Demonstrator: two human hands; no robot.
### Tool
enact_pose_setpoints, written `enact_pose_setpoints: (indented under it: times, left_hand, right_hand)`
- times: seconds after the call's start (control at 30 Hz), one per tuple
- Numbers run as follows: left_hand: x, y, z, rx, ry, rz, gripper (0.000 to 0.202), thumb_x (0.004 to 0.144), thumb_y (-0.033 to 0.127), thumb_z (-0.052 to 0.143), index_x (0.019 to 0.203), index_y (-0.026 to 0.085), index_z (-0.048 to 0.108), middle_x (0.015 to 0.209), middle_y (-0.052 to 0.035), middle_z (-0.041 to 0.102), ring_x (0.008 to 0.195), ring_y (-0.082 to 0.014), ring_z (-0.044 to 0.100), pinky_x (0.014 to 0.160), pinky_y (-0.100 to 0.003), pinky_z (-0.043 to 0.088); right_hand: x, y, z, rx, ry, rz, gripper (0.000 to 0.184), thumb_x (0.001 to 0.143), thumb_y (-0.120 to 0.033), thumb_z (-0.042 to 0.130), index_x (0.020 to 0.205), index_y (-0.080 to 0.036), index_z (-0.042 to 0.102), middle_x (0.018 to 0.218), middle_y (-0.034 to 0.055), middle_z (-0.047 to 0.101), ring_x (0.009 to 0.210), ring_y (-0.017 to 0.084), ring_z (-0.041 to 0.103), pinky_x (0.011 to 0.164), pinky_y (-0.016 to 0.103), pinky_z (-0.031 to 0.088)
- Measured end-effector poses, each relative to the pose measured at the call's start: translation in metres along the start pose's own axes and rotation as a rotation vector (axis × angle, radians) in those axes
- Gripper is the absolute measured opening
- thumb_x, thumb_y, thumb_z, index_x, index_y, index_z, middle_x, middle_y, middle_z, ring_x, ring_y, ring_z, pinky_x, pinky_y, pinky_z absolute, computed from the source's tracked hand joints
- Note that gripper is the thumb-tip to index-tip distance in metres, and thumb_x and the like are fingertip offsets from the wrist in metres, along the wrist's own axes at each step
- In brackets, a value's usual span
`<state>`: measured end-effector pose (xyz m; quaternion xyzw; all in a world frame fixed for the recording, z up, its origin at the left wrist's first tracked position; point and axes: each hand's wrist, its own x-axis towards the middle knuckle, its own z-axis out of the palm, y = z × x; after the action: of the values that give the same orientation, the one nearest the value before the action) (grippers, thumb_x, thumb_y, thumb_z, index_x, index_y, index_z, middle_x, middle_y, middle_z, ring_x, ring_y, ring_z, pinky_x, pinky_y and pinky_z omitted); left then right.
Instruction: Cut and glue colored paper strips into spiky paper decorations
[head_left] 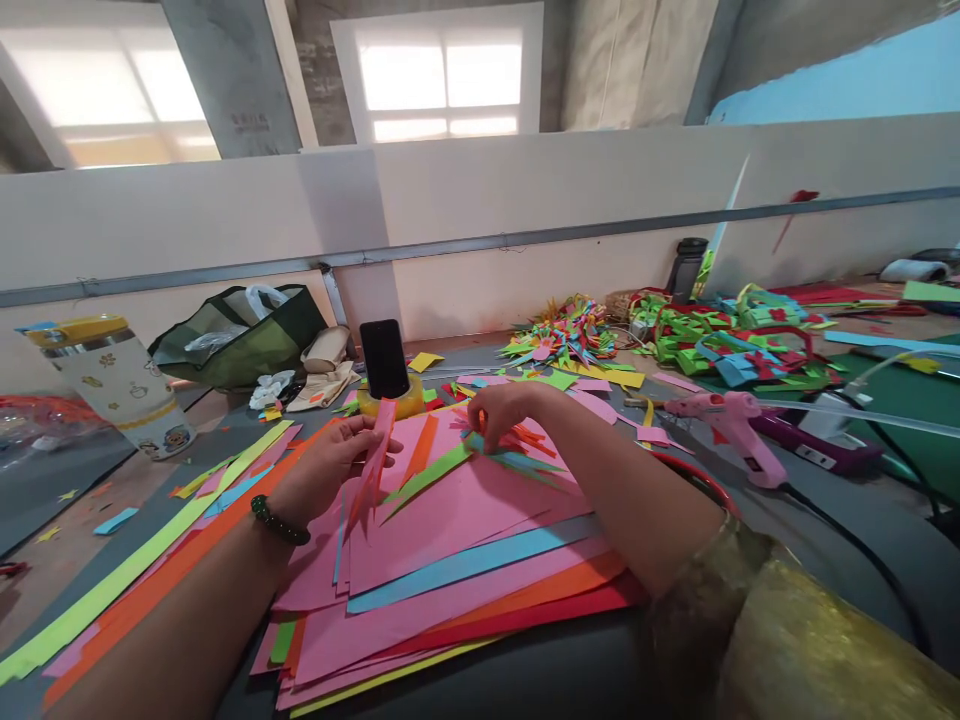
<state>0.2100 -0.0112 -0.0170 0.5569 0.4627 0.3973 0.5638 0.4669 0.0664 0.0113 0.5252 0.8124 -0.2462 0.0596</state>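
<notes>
My left hand (326, 465), with a dark beaded bracelet at the wrist, grips several narrow pink strips (373, 470) that stand nearly upright. To the right, my right hand (499, 408) is closed in a pinch over a small pile of cut strips; its fingertips are partly hidden, so what they hold cannot be made out. A pointed green strip (427, 482) and blue strips (529, 463) fan out beneath it. Between the hands lies an orange strip (421, 448). All this rests on a stack of coloured sheets, pink (450, 530) on top.
A phone (383, 358) leans upright by a yellow tape roll (405, 400). At right lies a pink glue gun (727, 425) with its cord. Long strips (150, 530) and a tumbler (120, 390) are at left. Colourful cut pieces (566, 335) are heaped near the wall.
</notes>
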Motion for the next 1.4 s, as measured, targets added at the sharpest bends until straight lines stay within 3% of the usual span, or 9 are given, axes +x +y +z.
enact_pose_setpoints:
  times: [0.23,0.37,0.47,0.67,0.9,1.1,1.2,1.3,1.4]
  left_hand:
    - [0.017,-0.016,-0.011,0.171,0.132,0.025,0.042,0.072,0.029,0.063,0.11,0.013,0.055,0.079,-0.0057,0.068,0.068,-0.017,0.064,0.065,-0.031,0.052]
    - [0.024,-0.02,-0.016,0.334,0.247,0.163,0.044,0.065,0.037,0.07,0.101,0.012,0.065,0.092,-0.0076,0.069,0.088,-0.0231,0.062,0.076,-0.032,0.046]
    - [0.015,-0.008,-0.007,0.367,0.312,0.3,0.041,0.068,0.044,0.067,0.096,0.014,0.069,0.101,-0.0087,0.069,0.098,-0.0257,0.057,0.084,-0.034,0.042]
    - [-0.008,0.005,0.022,0.079,-0.067,0.304,0.034,0.077,0.044,0.062,0.092,0.016,0.073,0.091,-0.0069,0.071,0.088,-0.02,0.06,0.083,-0.03,0.041]
    - [-0.003,0.002,0.009,0.025,-0.094,0.244,0.022,0.071,0.036,0.071,0.078,0.016,0.076,0.073,-0.0045,0.072,0.079,-0.017,0.061,0.082,-0.028,0.042]
    - [-0.006,0.01,-0.006,0.176,-0.172,0.223,0.02,0.073,0.034,0.068,0.076,0.015,0.075,0.078,-0.0052,0.072,0.082,-0.018,0.062,0.084,-0.029,0.042]
    - [-0.005,0.013,-0.014,0.228,-0.213,0.214,0.024,0.071,0.031,0.066,0.087,0.015,0.073,0.091,-0.007,0.072,0.091,-0.02,0.061,0.086,-0.029,0.042]
    - [0.003,0.008,-0.02,0.401,-0.037,0.213,0.038,0.078,0.042,0.054,0.101,0.015,0.067,0.099,-0.0081,0.069,0.09,-0.0206,0.062,0.077,-0.029,0.045]
    - [0.017,-0.006,-0.019,0.653,0.185,0.198,0.041,0.078,0.05,0.049,0.085,0.014,0.068,0.085,-0.0079,0.068,0.079,-0.0213,0.06,0.064,-0.028,0.041]
  right_hand:
    - [-0.012,-0.007,-0.008,0.1,0.011,-0.035,0.02,0.05,-0.026,0.075,0.057,-0.015,0.059,0.049,-0.005,0.05,0.05,0.008,0.042,0.047,0.021,0.028]
    - [-0.038,-0.012,-0.024,0.25,0.134,-0.136,0.024,0.063,-0.036,0.068,0.059,-0.015,0.058,0.053,-0.004,0.051,0.048,0.006,0.037,0.045,0.021,0.026]
    - [-0.043,-0.03,-0.021,0.383,0.215,-0.24,0.029,0.067,-0.04,0.065,0.057,-0.015,0.054,0.05,-0.0042,0.048,0.046,0.005,0.037,0.043,0.02,0.025]
    - [-0.025,-0.08,0.017,0.593,0.366,-0.394,0.02,0.069,-0.032,0.059,0.06,-0.014,0.057,0.054,-0.0012,0.059,0.047,0.007,0.046,0.045,0.019,0.035]
    - [-0.026,-0.088,0.021,0.732,0.54,-0.409,0.013,0.062,-0.023,0.063,0.054,-0.013,0.059,0.049,-0.0042,0.054,0.046,0.006,0.042,0.044,0.019,0.028]
    - [-0.022,-0.082,0.015,0.867,0.591,-0.368,0.018,0.06,-0.026,0.066,0.05,-0.013,0.056,0.044,-0.0037,0.051,0.041,0.004,0.035,0.041,0.019,0.024]
    - [-0.017,-0.071,0.008,0.944,0.619,-0.338,0.019,0.062,-0.025,0.063,0.05,-0.015,0.052,0.044,-0.005,0.047,0.039,0.003,0.031,0.039,0.019,0.022]
    - [-0.015,-0.057,-0.001,0.99,0.554,-0.288,0.023,0.066,-0.024,0.06,0.049,-0.016,0.046,0.044,-0.0058,0.043,0.037,0.002,0.028,0.036,0.019,0.02]
    - [-0.018,-0.043,-0.009,0.973,0.389,-0.244,0.023,0.065,-0.025,0.064,0.052,-0.015,0.047,0.046,-0.005,0.045,0.038,0.002,0.032,0.035,0.018,0.022]
